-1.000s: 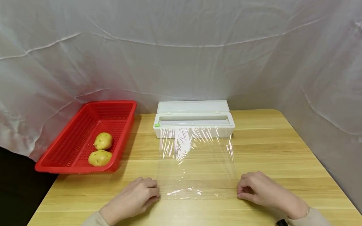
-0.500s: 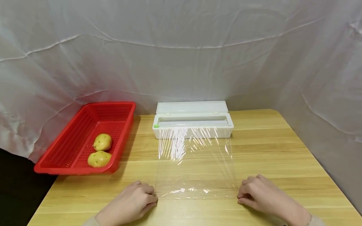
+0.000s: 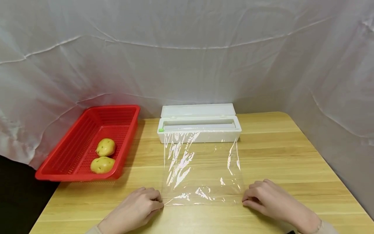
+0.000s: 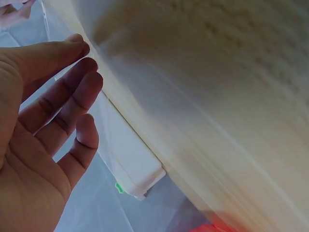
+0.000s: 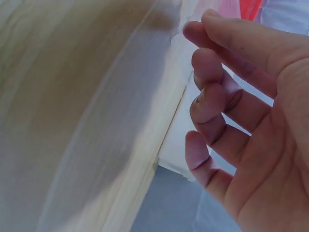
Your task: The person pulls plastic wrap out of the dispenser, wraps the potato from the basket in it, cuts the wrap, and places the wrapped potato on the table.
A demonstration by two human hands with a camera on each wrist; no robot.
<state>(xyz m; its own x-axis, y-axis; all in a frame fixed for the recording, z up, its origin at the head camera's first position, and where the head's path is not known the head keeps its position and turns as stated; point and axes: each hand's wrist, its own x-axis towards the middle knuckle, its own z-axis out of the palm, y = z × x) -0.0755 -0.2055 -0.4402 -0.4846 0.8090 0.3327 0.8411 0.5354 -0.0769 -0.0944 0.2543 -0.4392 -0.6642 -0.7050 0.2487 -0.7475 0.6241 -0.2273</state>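
And my right fingers [image 3: 252, 194] have crept a touch inward, the glints on the clear film [image 3: 204, 172] shifting too! I'm pinching its near right corner there while my left fingers [image 3: 155, 196] pinch the near left one, so the sheet lies between them above the tabletop [image 3: 292, 152]. Straight ahead sits the white dispenser [image 3: 198, 119], long axis left to right, roughly parallel to that near edge, neither hand clearly closer.

Lighting: bright, even head view; dimmer, bluish wrist views.
Glare: white streaks on clear film [image 3: 202, 172]. Shadow: soft, on bench [image 3: 277, 156] beside red basket [image 3: 76, 177]. Blur: bench grain, both wrist views.
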